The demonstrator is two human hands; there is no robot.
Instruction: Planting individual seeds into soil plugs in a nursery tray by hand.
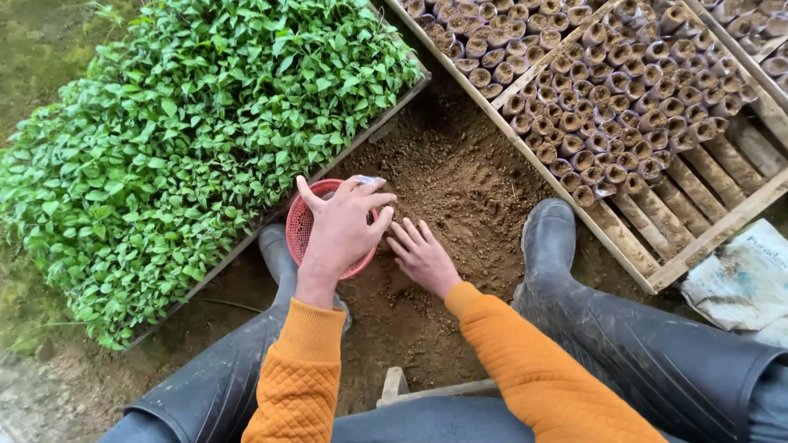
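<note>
Between two dark rubber boots (548, 238), on a patch of loose brown soil (447, 184), both hands are at work close together. The left hand (341, 230) is raised over a small red mesh basket (300, 226) that stands on the ground just by the left boot. Its fingers (373, 201) are curled around a small clear plastic sleeve (367, 180), pinched at the top of the hand, with the thumb spread out to the side. Most of the basket is hidden under that hand, so what lies in it cannot be told.

The right hand (423, 258) lies flat on the soil just beside the basket's right edge, palm down, fingers spread and open, holding nothing. The loose soil runs up and away from those fingertips, so this hand is the nearer one to it, while the sleeve sits above and slightly left of it.

To the left stands a tray of green seedlings (189, 139), its edge touching the basket's far side. To the right, a slatted wooden crate (698, 205) holds rows of small upright soil-filled sleeves (607, 90), with part of its slats bare. Orange quilted cuffs (316, 328) cover both wrists.
</note>
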